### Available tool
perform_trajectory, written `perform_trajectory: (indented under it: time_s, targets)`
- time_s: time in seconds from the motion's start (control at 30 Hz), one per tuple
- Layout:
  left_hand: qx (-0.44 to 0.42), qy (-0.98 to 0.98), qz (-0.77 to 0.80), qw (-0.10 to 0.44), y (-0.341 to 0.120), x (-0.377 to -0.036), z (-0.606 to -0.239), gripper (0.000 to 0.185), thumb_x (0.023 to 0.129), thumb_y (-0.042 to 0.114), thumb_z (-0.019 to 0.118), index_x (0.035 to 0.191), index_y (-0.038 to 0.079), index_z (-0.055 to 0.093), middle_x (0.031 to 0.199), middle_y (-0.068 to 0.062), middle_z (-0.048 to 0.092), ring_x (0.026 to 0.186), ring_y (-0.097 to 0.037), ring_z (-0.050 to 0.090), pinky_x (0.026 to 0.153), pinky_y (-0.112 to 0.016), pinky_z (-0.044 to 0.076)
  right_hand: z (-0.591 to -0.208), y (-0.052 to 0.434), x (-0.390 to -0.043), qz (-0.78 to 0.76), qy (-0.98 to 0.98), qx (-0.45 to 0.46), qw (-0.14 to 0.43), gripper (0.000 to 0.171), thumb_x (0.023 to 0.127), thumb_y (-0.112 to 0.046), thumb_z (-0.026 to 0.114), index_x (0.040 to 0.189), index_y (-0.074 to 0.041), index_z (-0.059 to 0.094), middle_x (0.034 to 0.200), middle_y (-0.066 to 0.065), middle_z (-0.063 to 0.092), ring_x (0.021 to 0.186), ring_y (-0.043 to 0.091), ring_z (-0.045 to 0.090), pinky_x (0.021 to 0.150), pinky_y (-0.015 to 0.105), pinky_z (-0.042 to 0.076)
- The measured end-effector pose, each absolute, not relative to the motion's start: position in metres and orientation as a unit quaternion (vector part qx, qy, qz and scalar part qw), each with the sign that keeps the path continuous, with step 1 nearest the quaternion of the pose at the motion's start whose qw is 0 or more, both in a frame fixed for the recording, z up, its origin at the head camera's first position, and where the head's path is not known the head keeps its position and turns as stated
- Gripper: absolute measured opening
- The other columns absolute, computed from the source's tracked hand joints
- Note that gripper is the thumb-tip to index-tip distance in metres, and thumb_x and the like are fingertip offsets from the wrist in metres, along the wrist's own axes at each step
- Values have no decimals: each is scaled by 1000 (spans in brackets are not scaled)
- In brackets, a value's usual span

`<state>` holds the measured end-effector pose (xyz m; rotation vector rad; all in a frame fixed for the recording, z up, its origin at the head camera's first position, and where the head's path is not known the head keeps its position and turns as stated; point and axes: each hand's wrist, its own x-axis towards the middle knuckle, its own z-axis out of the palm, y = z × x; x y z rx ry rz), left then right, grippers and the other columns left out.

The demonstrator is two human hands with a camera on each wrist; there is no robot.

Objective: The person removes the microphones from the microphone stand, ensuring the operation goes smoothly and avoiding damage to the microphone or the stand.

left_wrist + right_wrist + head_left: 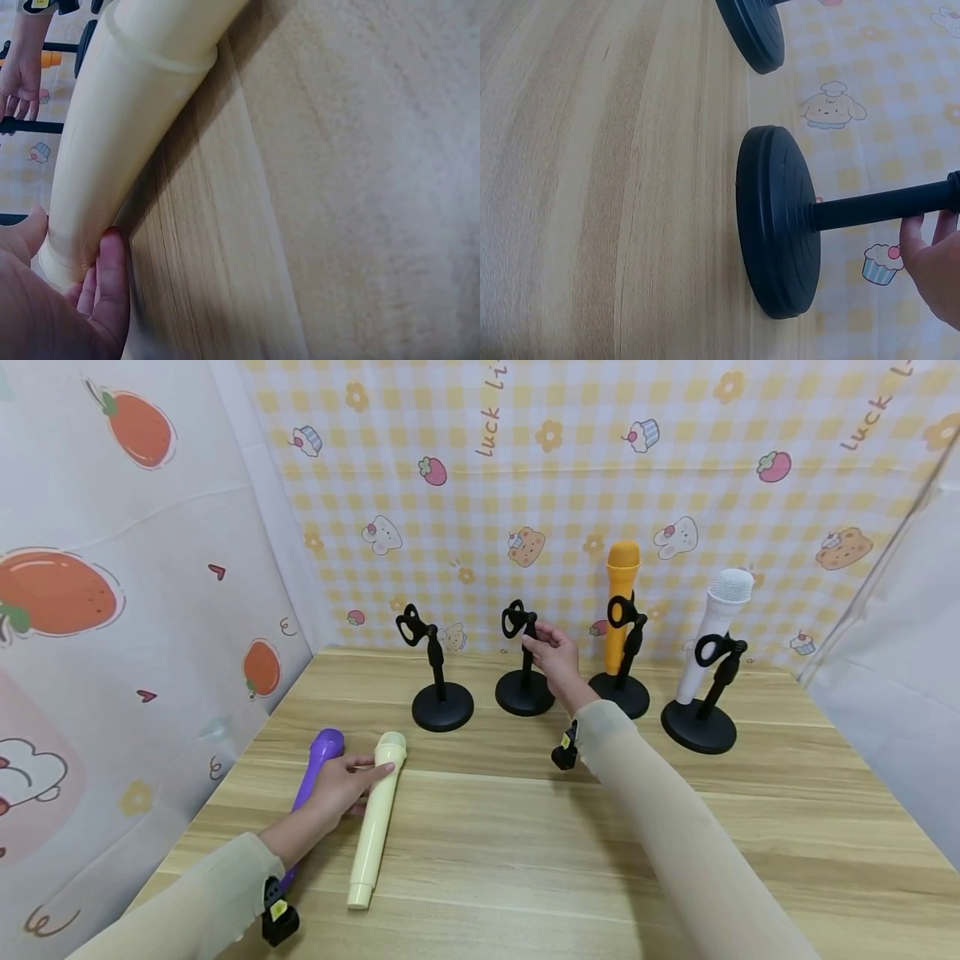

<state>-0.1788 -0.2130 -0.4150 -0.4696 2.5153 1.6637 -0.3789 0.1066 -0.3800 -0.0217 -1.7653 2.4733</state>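
- The left hand [341,781] lies on the wooden bench [525,827] with its fingers curled about the head end of the cream microphone [377,818] — in the left wrist view the fingertips [112,262] press against the cream barrel [112,150].
- The cream microphone lies flat on the bench, head pointing away from the person, near the left front.
- A purple microphone [318,760] lies just beside it on the left, partly hidden under the left hand.
- The right hand [555,656] grips the upright post of the second black stand [523,685] just below its empty clip; the right wrist view shows fingers [922,240] curled around the post above the round base [776,225].
- Another empty black stand [441,693] sits to its left.
- To the right, an orange microphone [621,602] and a white microphone [716,627] each rest in their own stands — both tilted slightly.
- A patterned cloth backdrop [600,460] hangs behind the bench.
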Motion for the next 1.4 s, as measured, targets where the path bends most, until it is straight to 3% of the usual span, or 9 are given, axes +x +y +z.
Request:
perform_trajectory:
  time_s: [0.63,1.23,1.4]
  targets:
    - [-150,809,567,39,-215,-180,-415,63,87,30,75,136,-1,50,110,-16,59,74,-12,64,58,-34,57,-380,107,-381,820,-570,0,57,31,86,-3,73,116,-7,65,104,5,60,92,18,62,96,47,46]
    - [-138,819,556,20,-218,-176,-410,66,88,30,74,138,-2,46,109,-17,59,77,-15,64,61,-35,58,-378,112,-379,802,-595,-9,52,36,86,-8,74,121,-9,65,117,9,61,100,19,63,92,37,50]
    - [-131,820,556,12,-220,-177,-408,66,88,30,74,139,-2,46,109,-16,62,82,-20,64,62,-36,58,-378,116,-377,803,-594,1,54,35,86,-9,75,120,-10,65,118,8,61,103,20,62,97,41,47]
